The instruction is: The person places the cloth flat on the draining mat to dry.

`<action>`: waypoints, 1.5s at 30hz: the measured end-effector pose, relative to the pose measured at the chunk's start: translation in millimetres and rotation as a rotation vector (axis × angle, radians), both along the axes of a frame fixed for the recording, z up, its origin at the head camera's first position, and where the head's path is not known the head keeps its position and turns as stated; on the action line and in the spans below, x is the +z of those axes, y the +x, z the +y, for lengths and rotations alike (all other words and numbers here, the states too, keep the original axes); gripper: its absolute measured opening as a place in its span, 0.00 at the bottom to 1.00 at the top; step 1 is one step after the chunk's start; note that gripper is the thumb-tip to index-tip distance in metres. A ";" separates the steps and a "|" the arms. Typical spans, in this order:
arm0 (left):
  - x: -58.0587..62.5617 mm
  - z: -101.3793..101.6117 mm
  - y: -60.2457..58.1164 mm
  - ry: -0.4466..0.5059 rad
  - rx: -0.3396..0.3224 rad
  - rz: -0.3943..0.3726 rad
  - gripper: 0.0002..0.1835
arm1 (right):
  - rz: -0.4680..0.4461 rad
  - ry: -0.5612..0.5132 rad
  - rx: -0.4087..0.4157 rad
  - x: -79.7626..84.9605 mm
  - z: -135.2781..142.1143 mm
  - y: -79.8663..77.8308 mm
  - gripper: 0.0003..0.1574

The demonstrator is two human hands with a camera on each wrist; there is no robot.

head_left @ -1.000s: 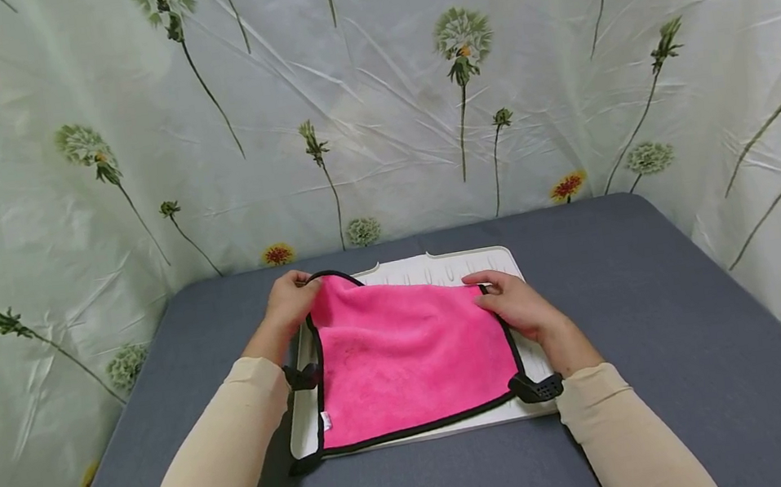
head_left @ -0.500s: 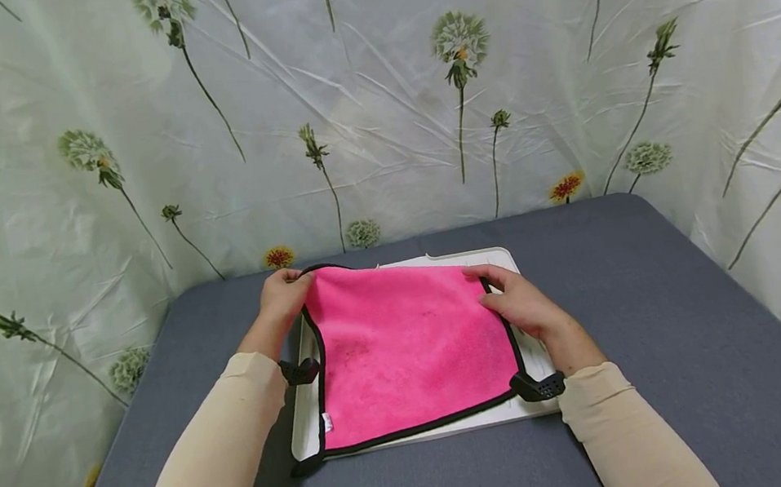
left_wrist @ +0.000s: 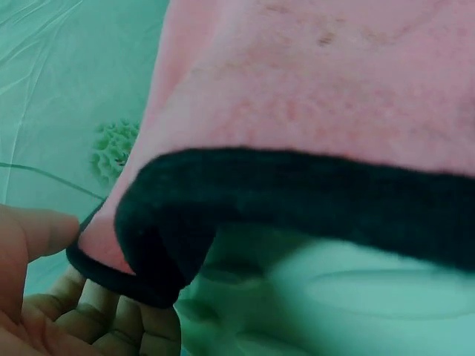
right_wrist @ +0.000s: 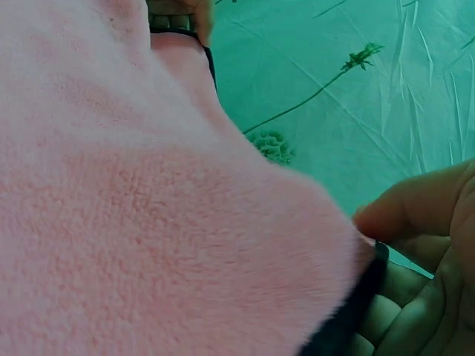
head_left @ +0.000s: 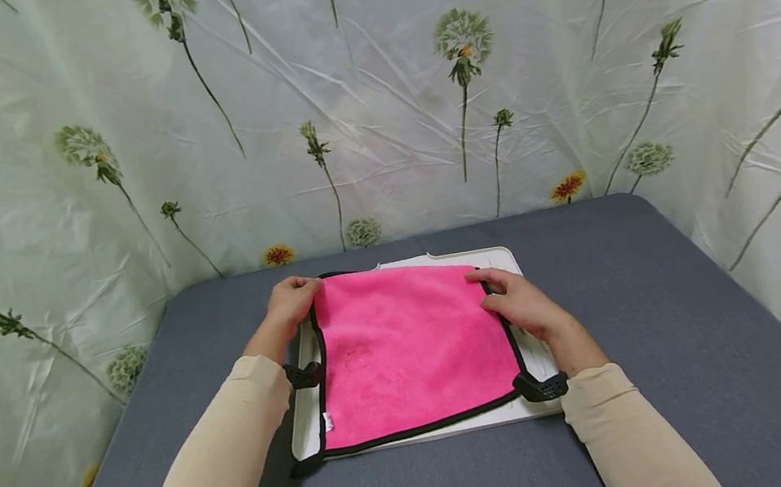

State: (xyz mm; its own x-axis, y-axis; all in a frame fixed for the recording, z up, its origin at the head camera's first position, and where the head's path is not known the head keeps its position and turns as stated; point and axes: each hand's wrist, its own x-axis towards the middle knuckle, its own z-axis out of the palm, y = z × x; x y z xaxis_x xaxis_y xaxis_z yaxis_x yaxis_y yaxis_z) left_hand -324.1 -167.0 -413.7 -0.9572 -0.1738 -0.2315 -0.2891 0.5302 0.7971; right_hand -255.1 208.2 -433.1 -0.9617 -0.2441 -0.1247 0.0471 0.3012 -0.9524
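Observation:
A pink towel (head_left: 412, 348) with black edging is spread over a white ribbed tray (head_left: 303, 436), hiding most of it. My left hand (head_left: 289, 303) pinches the towel's far left corner; in the left wrist view the black edging (left_wrist: 297, 185) curls over near those fingers. On the far right corner my right hand (head_left: 526, 304) holds the edge, with the thumb above the cloth and the other fingers below it, as the right wrist view shows. Small dark spots mark the towel's left half, and a white tag (head_left: 328, 422) sits at its near left side.
Tray and towel lie on a grey-blue covered table (head_left: 651, 308). Behind it hangs a pale curtain (head_left: 388, 112) printed with flowers. A black towel corner (head_left: 306, 467) hangs past the tray's near left corner. Black straps circle both wrists.
My left hand lifted the far left corner slightly and moved left, then came back down and right. The towel's far side is straighter and its wrinkles are flatter. My right hand has barely moved.

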 end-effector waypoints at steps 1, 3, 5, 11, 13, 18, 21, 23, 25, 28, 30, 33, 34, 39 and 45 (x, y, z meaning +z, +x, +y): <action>-0.8 -0.4 0.0 0.007 -0.008 -0.009 0.22 | -0.012 -0.006 -0.005 -0.5 1.5 -0.7 0.33; -2.2 -1.0 0.0 0.017 -0.021 -0.022 0.22 | -0.045 -0.036 -0.030 -1.9 4.5 -2.0 0.32; -3.4 -2.0 0.2 0.027 -0.036 -0.040 0.23 | -0.082 -0.092 -0.060 -4.2 7.7 -3.3 0.32; -6.6 -4.6 3.6 0.107 -0.096 -0.136 0.24 | -0.213 -0.305 -0.135 -10.7 12.4 -6.7 0.34; -7.2 -5.7 5.6 0.145 -0.104 -0.158 0.22 | -0.243 -0.361 -0.149 -12.2 12.9 -9.8 0.35; -8.5 -9.9 11.1 0.248 -0.112 -0.197 0.17 | -0.301 -0.459 -0.158 -11.3 12.0 -21.9 0.33; -10.0 -11.8 13.9 0.289 -0.117 -0.208 0.17 | -0.356 -0.482 -0.151 -8.4 8.7 -30.9 0.23; -12.0 -12.1 14.8 0.301 -0.119 -0.207 0.17 | -0.404 -0.507 -0.148 -6.7 5.0 -37.6 0.14; -14.4 -11.7 15.1 0.299 -0.123 -0.200 0.17 | -0.454 -0.505 -0.149 -5.1 0.3 -44.3 0.11; -17.7 -10.1 14.7 0.290 -0.116 -0.193 0.14 | -0.487 -0.440 -0.168 -2.8 -8.1 -52.9 0.15; -18.8 -9.0 14.2 0.285 -0.105 -0.187 0.13 | -0.475 -0.348 -0.192 -1.1 -13.7 -57.2 0.15; -18.6 -8.1 12.7 0.286 -0.085 -0.163 0.12 | -0.414 -0.252 -0.229 1.2 -19.9 -61.2 0.16; -18.1 -8.3 12.1 0.287 -0.079 -0.152 0.12 | -0.393 -0.238 -0.238 1.8 -21.4 -62.0 0.18; -13.7 -12.2 8.0 0.281 -0.049 -0.120 0.16 | -0.323 -0.239 -0.243 2.7 -26.4 -63.5 0.29; -7.8 -14.0 -1.4 0.203 -0.047 -0.118 0.23 | -0.252 -0.286 -0.207 -0.6 -32.5 -65.9 0.30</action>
